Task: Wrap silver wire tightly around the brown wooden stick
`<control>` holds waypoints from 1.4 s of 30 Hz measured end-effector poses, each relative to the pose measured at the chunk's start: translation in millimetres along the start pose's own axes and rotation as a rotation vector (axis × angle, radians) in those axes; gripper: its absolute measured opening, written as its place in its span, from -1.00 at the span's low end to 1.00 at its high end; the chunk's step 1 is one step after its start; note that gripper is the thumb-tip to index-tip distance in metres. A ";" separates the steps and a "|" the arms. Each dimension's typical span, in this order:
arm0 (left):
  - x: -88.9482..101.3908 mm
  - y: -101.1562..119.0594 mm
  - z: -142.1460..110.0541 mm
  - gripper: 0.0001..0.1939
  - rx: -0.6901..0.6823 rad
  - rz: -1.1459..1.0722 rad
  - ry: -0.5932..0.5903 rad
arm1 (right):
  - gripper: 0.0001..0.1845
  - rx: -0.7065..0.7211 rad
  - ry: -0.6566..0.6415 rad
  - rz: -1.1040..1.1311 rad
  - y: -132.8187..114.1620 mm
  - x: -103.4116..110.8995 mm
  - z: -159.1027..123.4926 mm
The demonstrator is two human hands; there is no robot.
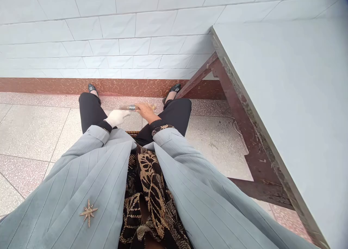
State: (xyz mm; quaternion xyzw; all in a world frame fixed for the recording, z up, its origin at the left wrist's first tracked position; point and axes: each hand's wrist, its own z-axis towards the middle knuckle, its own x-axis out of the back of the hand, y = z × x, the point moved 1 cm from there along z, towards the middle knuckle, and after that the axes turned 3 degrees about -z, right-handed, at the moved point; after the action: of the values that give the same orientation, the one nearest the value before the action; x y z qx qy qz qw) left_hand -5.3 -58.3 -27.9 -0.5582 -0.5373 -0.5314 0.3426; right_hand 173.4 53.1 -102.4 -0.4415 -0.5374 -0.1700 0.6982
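Note:
A brown, stick-like tool (125,107) with a silvery wound band lies level in front of my lap. My right hand (146,110) is bare and closed around its right part, and a pale yellowish end shows past the fingers. What kind of tool it is, I cannot make out. In a white glove, my left hand (117,117) rests just below the tool's left part with its fingers pointing toward my right hand. Whether the glove touches the tool or has something in it is too small to tell.
A white-topped table (288,96) on brown wooden legs (233,93) stands close on my right. Ahead is a white tiled wall (152,24) with a reddish-brown base strip (130,86). Pale stone tiles (35,129) cover the floor. Some thin cord (237,127) lies near the table leg.

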 end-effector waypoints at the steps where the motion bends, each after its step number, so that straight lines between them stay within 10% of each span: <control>1: 2.4 -0.7 -0.2 -0.66 0.005 0.050 -0.006 | -0.63 0.031 -0.043 -0.034 -1.1 -2.4 0.3; 14: 42.4 -44.3 33.7 -0.73 -0.100 -0.189 0.100 | -0.63 0.341 -0.092 -0.014 -7.3 5.4 -2.9; 20: 10.3 -38.1 23.0 -0.76 -0.009 -0.555 0.032 | -0.48 0.215 0.132 0.293 -6.8 3.1 -2.3; 30: -24.4 -9.6 14.6 -0.77 -0.041 -0.337 -0.036 | -0.42 -0.228 0.133 0.333 13.8 3.0 1.5; 42: -5.1 -6.4 9.2 -0.66 0.035 -0.037 0.005 | -0.71 0.020 -0.072 -0.069 6.0 -0.1 -3.6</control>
State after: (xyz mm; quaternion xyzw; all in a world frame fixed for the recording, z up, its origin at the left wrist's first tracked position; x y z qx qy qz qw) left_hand -8.6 -49.5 -35.8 -0.5408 -0.5558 -0.5296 0.3438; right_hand 179.8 53.5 -105.2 -0.4214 -0.5790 -0.1726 0.6763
